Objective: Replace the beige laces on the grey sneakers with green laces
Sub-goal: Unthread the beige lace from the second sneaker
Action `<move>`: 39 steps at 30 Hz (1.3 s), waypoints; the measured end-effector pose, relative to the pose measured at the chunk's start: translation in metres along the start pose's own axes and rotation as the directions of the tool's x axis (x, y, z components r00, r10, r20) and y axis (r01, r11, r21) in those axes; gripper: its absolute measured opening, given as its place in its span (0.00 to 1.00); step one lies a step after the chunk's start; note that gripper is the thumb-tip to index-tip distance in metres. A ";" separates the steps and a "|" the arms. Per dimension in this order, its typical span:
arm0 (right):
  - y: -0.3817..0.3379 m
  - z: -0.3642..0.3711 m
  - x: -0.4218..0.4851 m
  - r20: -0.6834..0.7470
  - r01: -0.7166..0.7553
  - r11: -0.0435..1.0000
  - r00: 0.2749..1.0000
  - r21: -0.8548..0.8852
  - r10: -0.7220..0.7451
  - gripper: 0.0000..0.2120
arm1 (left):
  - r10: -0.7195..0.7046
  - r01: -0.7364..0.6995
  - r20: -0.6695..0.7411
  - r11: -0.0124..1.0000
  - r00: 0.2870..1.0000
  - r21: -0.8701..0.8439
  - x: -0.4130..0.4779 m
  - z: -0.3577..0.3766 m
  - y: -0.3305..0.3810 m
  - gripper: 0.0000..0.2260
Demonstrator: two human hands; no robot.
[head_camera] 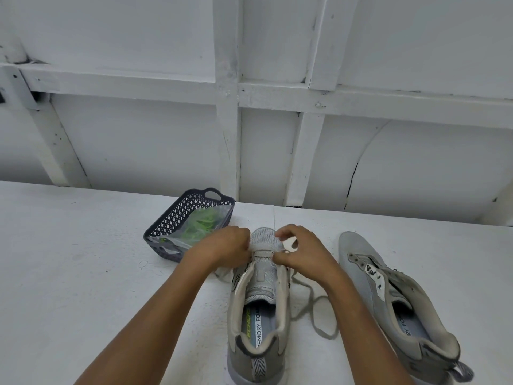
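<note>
The basket holds bagged green laces, while the left hand and right hand both pinch the sneaker's beige lace.

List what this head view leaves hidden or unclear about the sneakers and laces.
- Head view: left hand and right hand cover front eyelets of the middle sneaker and the beige lace there.
- Head view: bottom edge cuts off its heel.
- Head view: green laces blur inside their plastic bag in the basket; count unclear.

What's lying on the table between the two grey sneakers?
Head view: a loose beige lace trails on the table between the middle sneaker and the right sneaker, partly under the right forearm.
</note>
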State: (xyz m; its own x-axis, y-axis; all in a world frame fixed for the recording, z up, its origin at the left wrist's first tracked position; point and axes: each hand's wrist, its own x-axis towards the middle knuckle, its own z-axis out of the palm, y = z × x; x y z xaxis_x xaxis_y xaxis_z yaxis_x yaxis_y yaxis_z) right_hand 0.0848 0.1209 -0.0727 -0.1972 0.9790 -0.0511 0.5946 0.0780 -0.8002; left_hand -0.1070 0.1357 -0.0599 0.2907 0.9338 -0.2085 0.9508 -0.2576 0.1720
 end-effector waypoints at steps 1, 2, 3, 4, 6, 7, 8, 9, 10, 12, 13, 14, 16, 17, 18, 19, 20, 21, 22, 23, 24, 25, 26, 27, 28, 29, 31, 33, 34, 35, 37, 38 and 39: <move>-0.001 0.001 0.001 0.043 0.029 0.999 0.999 -0.035 -0.027 0.19 | 0.000 0.000 0.008 1.000 1.000 0.015 -0.001 0.000 0.000 0.08; 0.000 0.002 0.004 0.085 0.050 0.996 0.995 -0.077 -0.043 0.20 | 0.008 -0.008 0.012 1.000 1.000 0.019 -0.001 0.000 -0.001 0.08; 0.001 0.004 0.007 0.121 0.054 0.991 0.992 -0.123 -0.039 0.21 | 0.022 -0.022 0.007 1.000 1.000 0.002 -0.001 -0.001 -0.002 0.09; 0.002 0.006 0.008 0.153 0.050 0.984 0.988 -0.174 -0.023 0.22 | 0.035 -0.035 -0.008 0.998 0.999 -0.045 -0.001 -0.001 -0.002 0.09; 0.003 0.009 0.012 0.183 0.028 0.973 0.983 -0.231 0.015 0.23 | 0.041 -0.049 -0.050 0.986 0.998 -0.158 -0.001 -0.003 -0.003 0.07; 0.003 0.010 0.013 0.181 0.019 0.971 0.983 -0.240 0.025 0.23 | 0.038 -0.050 -0.063 0.978 0.997 -0.202 -0.002 -0.004 -0.003 0.06; 0.003 0.009 0.014 0.176 0.018 0.969 0.984 -0.246 0.027 0.24 | 0.034 -0.049 -0.067 0.969 0.997 -0.243 -0.003 -0.005 -0.004 0.06; 0.003 0.009 0.014 0.175 0.016 0.967 0.984 -0.254 0.030 0.24 | 0.026 -0.047 -0.073 0.951 0.997 -0.305 -0.004 -0.004 -0.005 0.07; 0.003 0.008 0.015 0.182 0.015 0.965 0.983 -0.262 0.034 0.24 | 0.008 -0.039 -0.078 0.914 0.997 -0.404 -0.005 -0.004 -0.006 0.07; 0.004 0.007 0.015 0.193 0.009 0.964 0.980 -0.264 0.044 0.25 | -0.039 -0.035 -0.100 0.763 0.994 -0.646 -0.009 -0.004 -0.007 0.08; 0.004 0.008 0.015 0.195 0.005 0.966 0.980 -0.257 0.047 0.25 | -0.056 -0.047 -0.113 0.672 0.992 -0.739 -0.011 -0.006 -0.007 0.09; 0.004 0.008 0.015 0.195 0.002 0.970 0.980 -0.243 0.047 0.25 | -0.055 -0.067 -0.120 0.576 0.991 -0.814 -0.013 -0.007 -0.007 0.09; 0.005 0.011 0.014 0.198 -0.005 0.979 0.979 -0.206 0.046 0.25 | -0.020 -0.110 -0.127 0.375 0.992 -0.921 -0.016 -0.008 -0.007 0.09; 0.005 0.012 0.014 0.201 -0.007 0.981 0.979 -0.192 0.046 0.25 | -0.018 -0.119 -0.131 0.307 0.991 -0.944 -0.016 -0.008 -0.007 0.09; 0.005 0.013 0.014 0.204 -0.007 0.983 0.978 -0.183 0.045 0.25 | -0.032 -0.118 -0.133 0.294 0.991 -0.948 -0.015 -0.008 -0.008 0.08; 0.005 0.013 0.014 0.205 -0.010 0.984 0.978 -0.177 0.046 0.24 | -0.057 -0.112 -0.140 0.341 0.989 -0.933 -0.014 -0.007 -0.008 0.08; 0.005 0.013 0.014 0.205 -0.013 0.985 0.977 -0.172 0.049 0.24 | -0.088 -0.100 -0.154 0.444 0.984 -0.890 -0.013 -0.006 -0.008 0.08; 0.004 0.012 0.014 0.204 -0.018 0.986 0.978 -0.166 0.052 0.24 | -0.108 -0.080 -0.172 0.572 0.979 -0.816 -0.010 -0.005 -0.008 0.08; 0.003 0.012 0.014 0.204 -0.022 0.987 0.977 -0.159 0.055 0.24 | -0.113 -0.055 -0.184 0.695 0.976 -0.716 -0.009 -0.004 -0.007 0.08; 0.002 0.011 0.013 0.207 -0.027 0.988 0.976 -0.152 0.059 0.24 | -0.102 -0.031 -0.183 0.793 0.978 -0.608 -0.007 -0.002 -0.006 0.08; 0.001 0.011 0.013 0.210 -0.031 0.989 0.976 -0.145 0.062 0.24 | -0.087 -0.006 -0.157 0.861 0.984 -0.509 -0.006 -0.001 -0.006 0.07; 0.000 0.011 0.012 0.209 -0.035 0.990 0.976 -0.138 0.064 0.24 | -0.076 0.021 -0.113 0.906 0.991 -0.423 -0.005 0.001 -0.006 0.05; -0.001 0.011 0.011 0.207 -0.038 0.991 0.976 -0.131 0.064 0.24 | -0.075 0.052 -0.058 0.943 0.996 -0.330 -0.005 0.002 -0.005 0.05; -0.001 0.010 0.011 0.204 -0.039 0.991 0.977 -0.125 0.065 0.24 | -0.066 0.060 -0.018 0.970 0.998 -0.236 -0.005 0.003 -0.004 0.06; -0.001 0.010 0.010 0.201 -0.041 0.992 0.977 -0.121 0.065 0.24 | -0.050 0.050 0.006 0.986 0.999 -0.162 -0.006 0.002 -0.002 0.08; -0.001 0.010 0.009 0.201 -0.042 0.992 0.977 -0.118 0.065 0.24 | -0.030 0.030 0.002 0.992 1.000 -0.125 -0.007 0.000 -0.002 0.08; 0.001 0.009 0.008 0.196 -0.045 0.993 0.978 -0.106 0.065 0.24 | 0.015 -0.021 -0.038 0.988 0.999 -0.152 -0.009 -0.007 -0.002 0.07; 0.002 0.007 0.008 0.190 -0.046 0.994 0.980 -0.094 0.064 0.24 | 0.011 -0.038 -0.087 0.948 0.996 -0.316 -0.012 -0.013 -0.005 0.05; 0.002 0.007 0.008 0.189 -0.048 0.995 0.980 -0.089 0.064 0.24 | -0.014 -0.033 -0.101 0.893 0.995 -0.449 -0.015 -0.015 -0.006 0.05; 0.003 0.007 0.008 0.192 -0.050 0.995 0.979 -0.086 0.066 0.24 | -0.030 -0.042 -0.110 0.801 0.994 -0.598 -0.017 -0.017 -0.008 0.04; 0.003 0.007 0.008 0.199 -0.053 0.994 0.977 -0.092 0.070 0.24 | -0.031 -0.103 -0.144 0.557 0.989 -0.824 -0.024 -0.021 -0.009 0.05; 0.003 0.008 0.008 0.203 -0.053 0.994 0.977 -0.095 0.071 0.24 | -0.015 -0.129 -0.151 0.438 0.988 -0.890 -0.027 -0.023 -0.007 0.06; 0.003 0.009 0.008 0.206 -0.053 0.994 0.976 -0.099 0.072 0.24 | -0.003 -0.139 -0.149 0.354 0.989 -0.925 -0.028 -0.024 -0.006 0.06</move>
State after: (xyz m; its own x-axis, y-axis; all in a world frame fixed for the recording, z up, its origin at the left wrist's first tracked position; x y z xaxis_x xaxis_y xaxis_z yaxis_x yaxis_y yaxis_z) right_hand 0.0778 0.1277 -0.0807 -0.3104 0.9221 -0.2309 0.6784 0.0447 -0.7333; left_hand -0.1231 0.1174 -0.0324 0.2685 0.9612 -0.0629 0.1972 0.0091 0.9803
